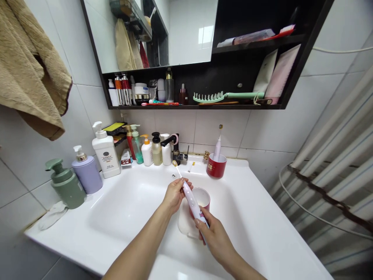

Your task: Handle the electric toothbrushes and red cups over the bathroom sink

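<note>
At the far left a tan towel (29,66) hangs off the wall, and below it a green pump bottle (65,182), a lilac pump bottle (86,173) and a white pump bottle (106,153) crowd the left rim of the white sink (122,210), so there is little spare room on that side. Over the middle of the basin, just near of the dark faucet (175,149), the electric toothbrush (190,198) is held slanting, its brush head up and far, its base down and near. The left hand (174,194) is closed around the upper handle, and the right hand (215,237) is closed around the lower end. The brush looks stiff, light and smooth-sided, probably slippery when wet. The thick handle is the sound place to hold, while the thin neck looks the weak part. A red cup (204,196) sits just behind the handle. Whether the right hand also touches it is hidden. It looks rigid and easy to tip. Further back and to the right, a second red cup (216,166) holding another brush stands on the back rim. The right rim is bare, with ribbed pipes (335,155) well apart beyond it, and the open basin gives the most free room.
</note>
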Tool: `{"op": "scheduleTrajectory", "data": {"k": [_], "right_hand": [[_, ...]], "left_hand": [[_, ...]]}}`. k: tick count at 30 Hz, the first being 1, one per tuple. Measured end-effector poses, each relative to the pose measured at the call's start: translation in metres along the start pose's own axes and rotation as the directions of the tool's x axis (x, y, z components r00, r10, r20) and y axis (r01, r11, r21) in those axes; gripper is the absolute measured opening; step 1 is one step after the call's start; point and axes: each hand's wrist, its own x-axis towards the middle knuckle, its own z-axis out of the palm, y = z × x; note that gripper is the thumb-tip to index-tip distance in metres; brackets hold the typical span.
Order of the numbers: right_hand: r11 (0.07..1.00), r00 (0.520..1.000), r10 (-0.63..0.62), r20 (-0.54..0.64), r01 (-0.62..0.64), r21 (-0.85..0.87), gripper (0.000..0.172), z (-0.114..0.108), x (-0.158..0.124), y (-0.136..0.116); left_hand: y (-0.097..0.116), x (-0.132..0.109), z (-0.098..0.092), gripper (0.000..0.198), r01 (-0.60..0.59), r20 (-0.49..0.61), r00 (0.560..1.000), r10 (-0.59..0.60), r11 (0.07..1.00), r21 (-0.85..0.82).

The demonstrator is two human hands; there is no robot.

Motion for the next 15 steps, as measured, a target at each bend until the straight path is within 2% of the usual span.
{"op": "scheduleTrajectory", "data": {"k": [6,9,12,15], "right_hand": [[0.994,0.996,0.067,0.067,-0.072,0.078,0.038,0.0025,-0.0031,-0.003],[0.994,0.996,0.067,0.064,-0.072,0.084,0.038,0.0031,-0.002,-0.0032],[0.995,0.998,0.046,0.051,-0.05,0.087,0.039,0.0037,-0.0005,-0.0007],[0.992,0.996,0.058,0.07,-0.065,0.105,0.038,0.0048,-0.0012,0.0006]], "left_hand": [[0.0013,0.0006,-0.0026,0.008,0.039,0.063,0.997,-0.04,0.999,0.007],[0.0027,0.0012,-0.0022,0.013,0.036,0.02,0.999,-0.036,0.999,0.015],[0.0051,0.0015,-0.0016,0.016,-0.015,-0.045,0.999,0.016,1.0,0.017],[0.0063,0.0019,-0.0021,0.013,-0.041,-0.046,0.998,0.043,0.998,0.046]]}}
